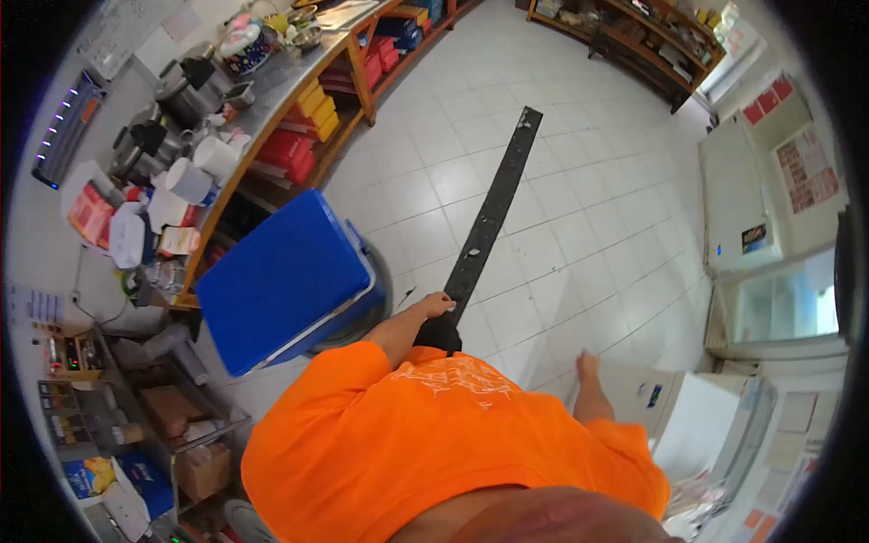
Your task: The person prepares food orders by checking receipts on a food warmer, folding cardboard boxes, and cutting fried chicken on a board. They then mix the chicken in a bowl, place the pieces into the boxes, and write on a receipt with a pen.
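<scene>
My left hand (436, 305) is in front of my waist, fingers closed together, with a small pale spot at the fingertips; I cannot tell what they hold. In this view it overlaps the near end of a long narrow black strip (493, 208) that runs away across the floor, with pale bits scattered on it. To the left of this hand is a large box with a blue lid (281, 281), and a round grey tub (376, 290) shows beside and below it. My right hand (587, 365) hangs out to the right over the floor tiles, its fingers blurred.
A metal-topped counter (276, 104) with pots, white containers and packets runs along the left; red boxes (285, 156) and yellow boxes (312, 110) fill its shelf. A wooden shelf unit (647, 50) stands at the far right. White cabinets (738, 195) line the right. Crowded shelving (181, 407) is at the lower left.
</scene>
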Action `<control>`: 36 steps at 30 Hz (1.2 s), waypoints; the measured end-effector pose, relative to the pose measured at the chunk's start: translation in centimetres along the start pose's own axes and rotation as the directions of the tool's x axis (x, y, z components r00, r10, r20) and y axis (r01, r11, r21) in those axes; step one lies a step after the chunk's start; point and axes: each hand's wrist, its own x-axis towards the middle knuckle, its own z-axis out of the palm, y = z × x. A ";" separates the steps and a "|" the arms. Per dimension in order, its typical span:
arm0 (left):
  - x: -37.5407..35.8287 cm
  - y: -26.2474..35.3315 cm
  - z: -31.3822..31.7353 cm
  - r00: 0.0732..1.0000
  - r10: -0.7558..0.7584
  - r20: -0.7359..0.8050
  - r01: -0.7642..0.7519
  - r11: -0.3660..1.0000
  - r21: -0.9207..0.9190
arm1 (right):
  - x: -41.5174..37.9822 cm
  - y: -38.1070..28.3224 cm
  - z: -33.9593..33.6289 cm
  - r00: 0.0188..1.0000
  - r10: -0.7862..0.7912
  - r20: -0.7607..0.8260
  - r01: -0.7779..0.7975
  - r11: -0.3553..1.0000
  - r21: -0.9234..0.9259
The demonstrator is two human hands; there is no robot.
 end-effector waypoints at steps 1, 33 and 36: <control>2.6 1.6 -0.6 0.987 0.084 -0.134 -0.100 0.988 -0.120 | 9.6 1.5 0.5 0.991 0.062 -0.119 -0.010 0.918 0.397; -3.0 -15.7 -62.0 -0.707 -0.462 -0.536 -0.115 0.822 -0.557 | 88.2 -108.4 8.0 0.571 -0.524 0.632 0.403 0.850 0.340; -9.4 -20.8 -65.6 -0.909 -0.171 -0.380 0.102 0.793 -0.601 | 80.0 -121.2 11.0 0.490 -0.704 0.514 0.474 0.710 0.521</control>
